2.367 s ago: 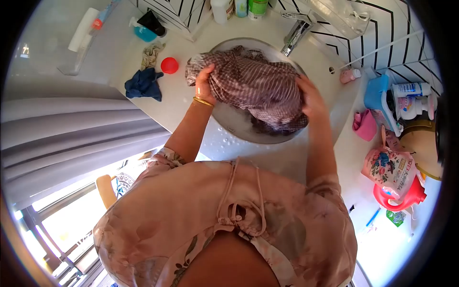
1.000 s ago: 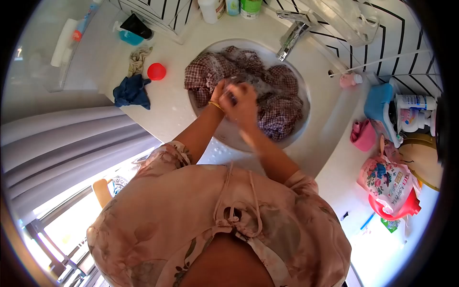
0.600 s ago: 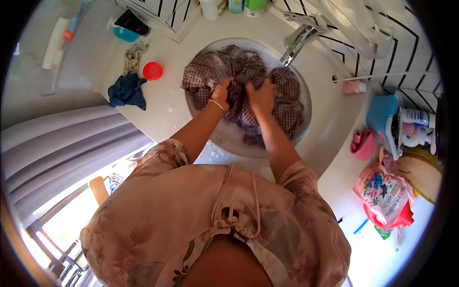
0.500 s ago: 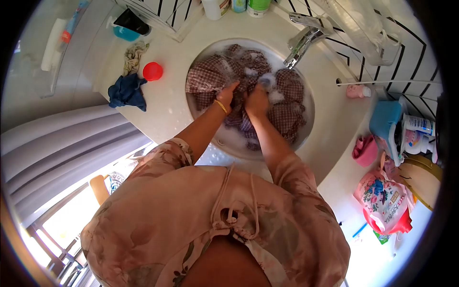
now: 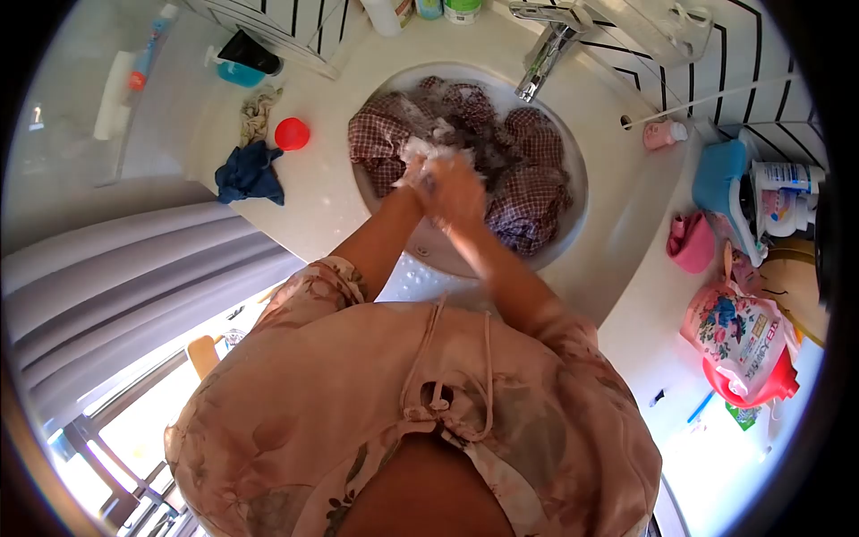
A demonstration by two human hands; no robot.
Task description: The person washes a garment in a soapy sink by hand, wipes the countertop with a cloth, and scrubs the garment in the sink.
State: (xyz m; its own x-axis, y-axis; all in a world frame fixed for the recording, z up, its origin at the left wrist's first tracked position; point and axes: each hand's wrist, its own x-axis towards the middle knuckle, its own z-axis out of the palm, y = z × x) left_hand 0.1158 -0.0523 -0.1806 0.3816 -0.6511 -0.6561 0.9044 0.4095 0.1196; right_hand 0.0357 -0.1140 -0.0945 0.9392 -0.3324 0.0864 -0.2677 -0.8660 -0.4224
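A brown-and-white checked cloth (image 5: 532,192) lies wet and bunched in the round sink (image 5: 580,192). My left hand (image 5: 417,174) and my right hand (image 5: 456,192) are pressed together over the cloth's near left part. White suds (image 5: 429,150) cover the far side of both hands. Motion smears my right hand, and it hides most of my left fingers. A small dark patch shows between the hands; whether it is cloth I cannot make out. A yellow band is on my left wrist in the earlier view.
A chrome faucet (image 5: 546,58) reaches over the sink's far right rim. On the left counter are a red cup (image 5: 292,134), a dark blue cloth (image 5: 250,174) and a pale rag (image 5: 259,115). Bottles (image 5: 463,9) stand behind the sink; a pink bottle (image 5: 664,135) stands at right.
My hands were apart in the cloth; now they have come together, with my right hand moved left and nearer my body. Suds now show on them. The camera view has shifted slightly.
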